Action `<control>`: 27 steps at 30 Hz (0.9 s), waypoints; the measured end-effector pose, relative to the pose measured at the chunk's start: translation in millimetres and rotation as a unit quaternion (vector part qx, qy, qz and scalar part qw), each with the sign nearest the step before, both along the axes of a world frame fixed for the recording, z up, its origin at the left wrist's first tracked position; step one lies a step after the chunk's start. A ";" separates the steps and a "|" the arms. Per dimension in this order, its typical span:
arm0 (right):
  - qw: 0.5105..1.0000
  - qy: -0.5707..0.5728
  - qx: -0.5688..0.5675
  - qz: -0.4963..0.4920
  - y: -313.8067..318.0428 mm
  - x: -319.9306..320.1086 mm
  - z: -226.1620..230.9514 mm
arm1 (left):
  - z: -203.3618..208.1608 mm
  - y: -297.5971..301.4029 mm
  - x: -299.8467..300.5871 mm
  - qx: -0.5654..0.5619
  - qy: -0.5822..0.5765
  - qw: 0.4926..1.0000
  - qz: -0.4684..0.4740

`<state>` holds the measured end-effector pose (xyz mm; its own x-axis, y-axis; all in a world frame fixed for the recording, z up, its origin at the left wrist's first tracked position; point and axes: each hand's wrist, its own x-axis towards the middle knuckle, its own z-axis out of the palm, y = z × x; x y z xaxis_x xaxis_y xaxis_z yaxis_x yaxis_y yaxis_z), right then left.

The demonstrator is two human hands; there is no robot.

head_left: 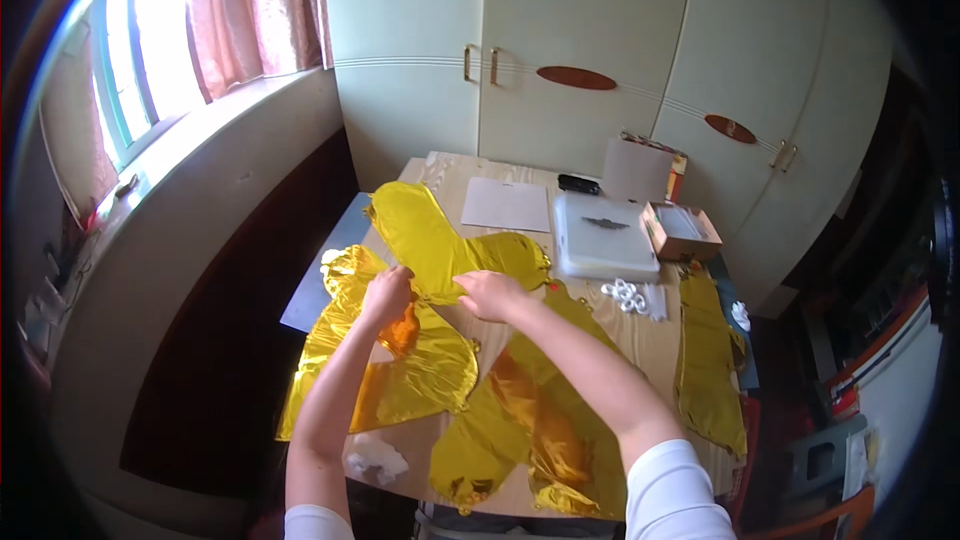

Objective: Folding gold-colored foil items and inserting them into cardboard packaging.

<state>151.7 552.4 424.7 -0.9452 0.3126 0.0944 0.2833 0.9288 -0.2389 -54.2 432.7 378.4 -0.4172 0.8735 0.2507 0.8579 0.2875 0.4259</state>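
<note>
Pale wardrobe doors line the far side of a daylit room, with a window and pink curtain at left, as a person works over a wooden table spread with shiny yellow foil pieces. Both bare hands reach to the foil left of the table's middle. The left hand is curled, its fingertips hidden, beside an orange patch on the crumpled left foil; whether it grips anything cannot be told. The right hand, its fingers bent toward the thumb, is at the near edge of the far foil; its hold, too, cannot be made out. Another foil piece lies on the near side, partly behind the right forearm, and one more along the right edge. Farther right sit a translucent plastic case, an uncovered carton and white rings.
</note>
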 end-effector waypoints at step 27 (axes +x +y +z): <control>0.972 0.194 -0.079 -0.108 28.3 -75.3 -70.5 | -35.1 -8.8 -2.4 0.155 0.015 0.987 -0.043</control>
<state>76.4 580.7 354.2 -0.7584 0.5394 0.3658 0.3279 0.8008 -0.5011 -56.6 423.9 343.3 -0.3333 0.7853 0.5217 0.8868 0.0734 0.4562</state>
